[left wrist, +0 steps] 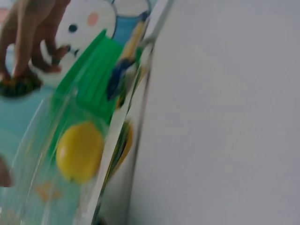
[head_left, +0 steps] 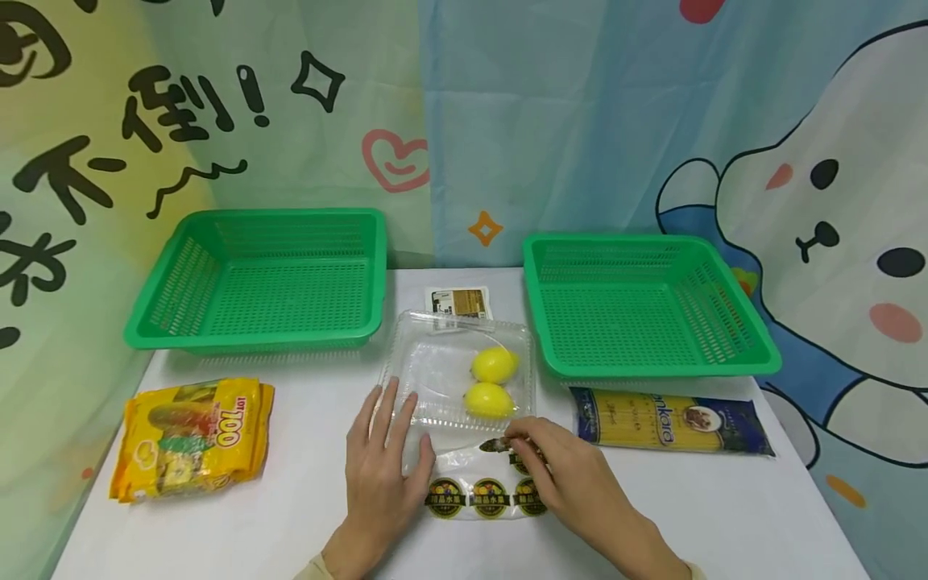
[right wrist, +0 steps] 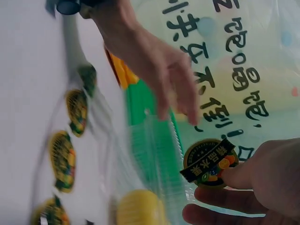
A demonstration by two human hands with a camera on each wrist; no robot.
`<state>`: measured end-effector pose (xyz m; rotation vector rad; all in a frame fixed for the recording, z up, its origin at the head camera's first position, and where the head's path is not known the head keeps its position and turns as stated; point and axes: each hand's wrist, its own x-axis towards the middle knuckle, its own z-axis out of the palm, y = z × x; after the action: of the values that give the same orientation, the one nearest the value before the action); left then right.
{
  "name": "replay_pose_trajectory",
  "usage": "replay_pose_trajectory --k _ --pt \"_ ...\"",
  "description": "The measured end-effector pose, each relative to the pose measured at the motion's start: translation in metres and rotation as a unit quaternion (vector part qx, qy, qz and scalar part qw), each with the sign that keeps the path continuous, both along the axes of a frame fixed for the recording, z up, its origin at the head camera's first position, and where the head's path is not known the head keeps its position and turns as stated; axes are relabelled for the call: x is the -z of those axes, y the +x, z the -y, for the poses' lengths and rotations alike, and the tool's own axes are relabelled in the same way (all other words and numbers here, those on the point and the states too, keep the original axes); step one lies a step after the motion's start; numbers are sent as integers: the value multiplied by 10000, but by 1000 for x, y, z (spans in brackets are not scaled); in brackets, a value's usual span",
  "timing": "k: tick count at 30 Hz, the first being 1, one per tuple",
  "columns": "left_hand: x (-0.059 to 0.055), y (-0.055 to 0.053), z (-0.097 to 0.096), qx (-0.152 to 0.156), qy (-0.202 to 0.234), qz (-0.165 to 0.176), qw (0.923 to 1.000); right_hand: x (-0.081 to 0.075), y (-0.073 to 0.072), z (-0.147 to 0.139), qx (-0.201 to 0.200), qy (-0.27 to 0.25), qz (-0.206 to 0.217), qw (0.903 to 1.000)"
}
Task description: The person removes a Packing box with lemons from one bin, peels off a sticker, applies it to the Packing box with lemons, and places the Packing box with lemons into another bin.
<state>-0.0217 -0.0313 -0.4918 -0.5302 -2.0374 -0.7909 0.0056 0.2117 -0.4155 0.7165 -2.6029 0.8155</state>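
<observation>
My right hand (head_left: 580, 479) pinches a round black fruit sticker (right wrist: 206, 159) with gold lettering between thumb and fingertips. It is above a white sheet (head_left: 457, 463) that bears several matching round stickers. A clear plastic clamshell box (head_left: 428, 370) lies just beyond, with two yellow lemons (head_left: 495, 365) at its right side. My left hand (head_left: 384, 467) has its fingers extended, fingertips at the box's front left edge and thumb beside the sticker sheet. In the left wrist view one lemon (left wrist: 79, 152) shows behind the clear plastic.
Two green baskets stand at the back, one left (head_left: 290, 302) and one right (head_left: 609, 322). A small brown-and-white packet (head_left: 464, 300) lies behind the box. A yellow snack bag (head_left: 192, 439) is at the left, a spaghetti pack (head_left: 670, 420) at the right. A printed curtain (head_left: 493, 121) hangs behind.
</observation>
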Motion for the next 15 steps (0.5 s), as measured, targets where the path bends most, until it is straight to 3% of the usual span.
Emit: replay_pose_trajectory --k 2,4,15 --pt "1 -1 4 -241 -126 494 9984 -2 -6 -1 -33 -124 4 9999" --pt "3 -1 6 -301 -202 711 9968 -5 -11 -2 -71 -256 46 9996" --pt "3 0 3 -606 -237 473 9968 -15 -56 6 -330 -768 596 9947"
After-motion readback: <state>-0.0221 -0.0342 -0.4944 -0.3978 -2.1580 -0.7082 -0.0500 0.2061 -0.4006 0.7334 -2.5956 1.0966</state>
